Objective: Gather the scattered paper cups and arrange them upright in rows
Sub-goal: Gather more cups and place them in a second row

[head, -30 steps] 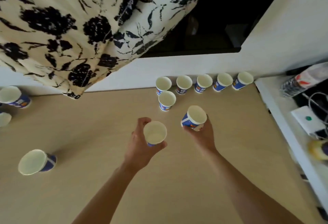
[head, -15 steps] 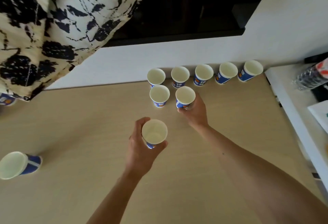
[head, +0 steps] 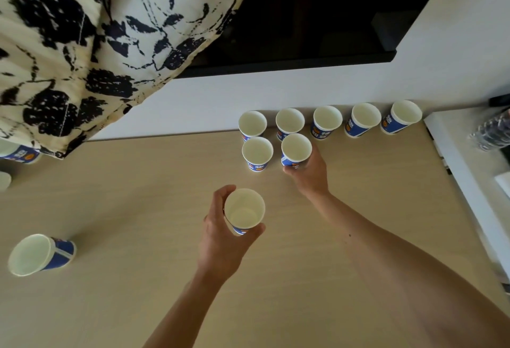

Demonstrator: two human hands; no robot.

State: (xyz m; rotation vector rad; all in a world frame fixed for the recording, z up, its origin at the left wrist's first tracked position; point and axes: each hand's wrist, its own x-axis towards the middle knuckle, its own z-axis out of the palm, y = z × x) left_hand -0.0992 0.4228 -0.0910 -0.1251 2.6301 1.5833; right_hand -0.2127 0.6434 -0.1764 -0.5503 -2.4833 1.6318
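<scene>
Several blue-and-white paper cups stand upright in a back row (head: 327, 121) along the wall on the wooden table (head: 138, 209). In front of that row stands one cup (head: 257, 153). Beside it, my right hand (head: 309, 174) grips a second cup (head: 296, 150) that rests upright on the table. My left hand (head: 223, 234) holds another cup (head: 244, 211) upright above the table's middle. One cup (head: 38, 254) lies on its side at the left. Two more cups (head: 18, 151) sit at the far left edge, partly hidden by the curtain.
A floral black-and-cream curtain (head: 82, 38) hangs over the table's back left. A white shelf (head: 469, 171) with a plastic bottle (head: 494, 132) borders the table on the right. A dark window recess (head: 317, 16) lies behind the wall ledge.
My right hand carried its cup forward and set it down next to the single front-row cup. My left hand kept its cup roughly in place.
</scene>
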